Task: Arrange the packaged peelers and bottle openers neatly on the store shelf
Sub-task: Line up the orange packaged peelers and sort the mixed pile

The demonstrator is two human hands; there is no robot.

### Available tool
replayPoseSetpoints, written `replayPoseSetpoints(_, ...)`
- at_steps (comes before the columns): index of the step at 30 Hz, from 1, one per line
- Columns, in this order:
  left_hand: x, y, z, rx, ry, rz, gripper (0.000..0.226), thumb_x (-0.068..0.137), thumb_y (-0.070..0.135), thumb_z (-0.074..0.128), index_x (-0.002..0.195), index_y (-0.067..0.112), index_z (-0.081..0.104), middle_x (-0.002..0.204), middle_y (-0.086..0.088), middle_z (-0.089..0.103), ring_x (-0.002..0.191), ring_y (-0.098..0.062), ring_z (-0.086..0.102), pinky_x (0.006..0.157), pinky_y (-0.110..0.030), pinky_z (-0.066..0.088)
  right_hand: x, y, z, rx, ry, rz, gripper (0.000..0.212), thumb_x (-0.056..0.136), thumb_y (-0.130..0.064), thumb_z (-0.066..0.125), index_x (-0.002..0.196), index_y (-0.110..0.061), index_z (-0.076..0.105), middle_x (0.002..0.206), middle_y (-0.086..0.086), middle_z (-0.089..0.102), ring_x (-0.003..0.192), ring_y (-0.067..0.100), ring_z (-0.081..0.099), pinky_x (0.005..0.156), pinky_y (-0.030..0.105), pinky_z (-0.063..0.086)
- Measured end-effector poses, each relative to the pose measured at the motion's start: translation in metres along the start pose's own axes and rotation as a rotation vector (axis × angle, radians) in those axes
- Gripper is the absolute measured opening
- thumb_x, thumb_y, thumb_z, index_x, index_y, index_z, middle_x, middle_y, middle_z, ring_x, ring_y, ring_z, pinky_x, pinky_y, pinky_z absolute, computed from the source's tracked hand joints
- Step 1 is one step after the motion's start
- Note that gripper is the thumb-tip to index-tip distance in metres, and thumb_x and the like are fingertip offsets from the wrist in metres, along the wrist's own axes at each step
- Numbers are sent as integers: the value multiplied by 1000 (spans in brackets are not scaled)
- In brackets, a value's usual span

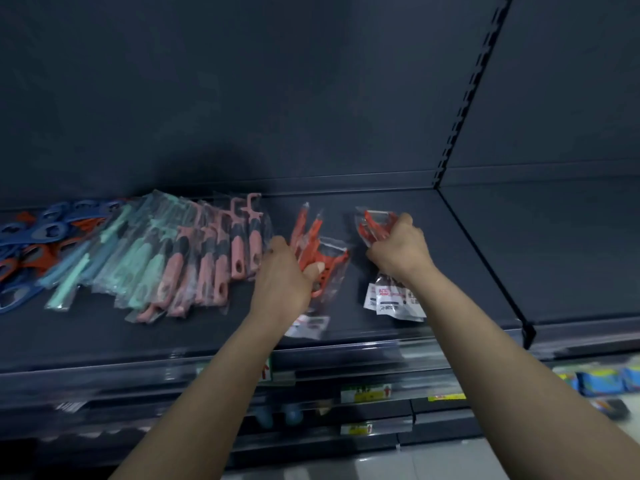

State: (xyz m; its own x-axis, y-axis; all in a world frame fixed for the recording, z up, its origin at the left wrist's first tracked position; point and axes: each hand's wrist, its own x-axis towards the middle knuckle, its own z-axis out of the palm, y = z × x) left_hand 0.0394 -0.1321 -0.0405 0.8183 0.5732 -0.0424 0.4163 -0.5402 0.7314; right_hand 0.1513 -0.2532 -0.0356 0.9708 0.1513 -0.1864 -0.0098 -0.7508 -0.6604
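**Two orange bundles in hand, gap between them to close**

Left hand (282, 271): fingers curled round a bundle of orange peeler packs (323, 259), with the thumb (314, 270) pressed on top. Right hand (398, 249): fingers (403, 220) hooked over the far end of a second orange bundle (374, 226), gripping it by the heads.

Key relation: the two bundles sit side by side but apart, with bare shelf between them. The right-hand bundle lies to the right of the left-hand one. Both run roughly front to back. White label cards (394, 301) point toward the person and the blade heads of the right bundle point to the rear. The left bundle looks mixed, with some handles sticking out rearward. The left hand is nearer the laid-out stock.

Judgement: the next move is probably leftward, bringing the right bundle in against the left one at the same angle.

Outward: just left of the left hand is a fanned row of pink-handled packs (221, 258), then teal packs (138, 261). Blue and orange bottle openers (31, 247) are at the far left. All rest on the dark shelf (478, 258), which has open room to the right. A slotted upright (460, 98) rises behind. Price tags (365, 393) run along the lower shelf edges. The frame is motion-blurred.
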Motion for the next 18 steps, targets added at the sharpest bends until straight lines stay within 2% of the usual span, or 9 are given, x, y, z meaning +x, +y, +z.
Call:
replayPoseSetpoints(3,1,12,11,-136,16,17,28,92,25,55,110,9,41,105,-4,57,90,-19,56,74,-31,43,-4,0,-2,36,-20,-82,64,78,-18,62,133,-4,34,125,20,45,112,37,50,96,42,46)
replayPoseSetpoints(6,-1,15,16,-165,82,11,18,95,20,49,107,8,41,91,-3,57,71,-12,53,58,-24,38,-10,-4,6,0,-92,-155,74,79,-32,67,138,-9,28,128,18,39,120,36,43,102,42,40)
replayPoseSetpoints(8,-3,12,15,-139,130,2,13,95,18,47,101,9,40,81,0,54,65,-11,51,50,-22,34,-13,-5,14,-116,-116,-169,84,78,-43,70,140,-11,24,133,18,35,125,36,36,104,44,34)
replayPoseSetpoints(10,-4,8,11,-107,171,-8,13,94,18,47,101,8,41,88,-4,55,77,-21,55,57,-27,41,-15,-7,21,-215,-102,-169,92,75,-48,73,140,-9,22,134,17,33,127,34,33,103,42,34)
replayPoseSetpoints(12,-5,2,7,-62,196,-50,25,92,19,49,112,4,45,115,-13,53,107,-32,51,80,-36,45,-14,-9,23,-218,-112,-166,90,75,-38,75,139,-6,21,134,19,32,125,35,34,101,40,36)
replayPoseSetpoints(13,-6,-1,5,-58,203,-79,33,91,20,50,118,2,46,119,-13,52,112,-33,49,82,-34,43,-13,-9,23,-204,-120,-161,87,76,-30,75,138,-4,20,133,20,32,124,36,35,99,39,37)
replayPoseSetpoints(16,-11,-9,3,-144,195,-131,28,90,18,56,113,6,45,95,5,57,96,-21,54,57,-13,36,-7,-7,20,-208,-106,-176,77,77,-17,71,135,-1,22,131,23,34,121,37,38,97,38,38)
replayPoseSetpoints(17,-13,-10,3,-121,184,-132,28,91,16,56,113,7,44,96,7,56,93,-19,52,53,-13,33,-5,-6,19,-210,-100,-185,76,77,-16,70,134,-1,23,130,23,35,120,38,38,98,38,38)
replayPoseSetpoints(18,-14,-12,5,-64,170,-125,33,91,16,56,119,4,42,106,2,57,95,-19,50,57,-16,32,-3,-4,18,-205,-95,-190,76,77,-15,70,134,-1,22,130,23,35,120,38,38,98,38,37)
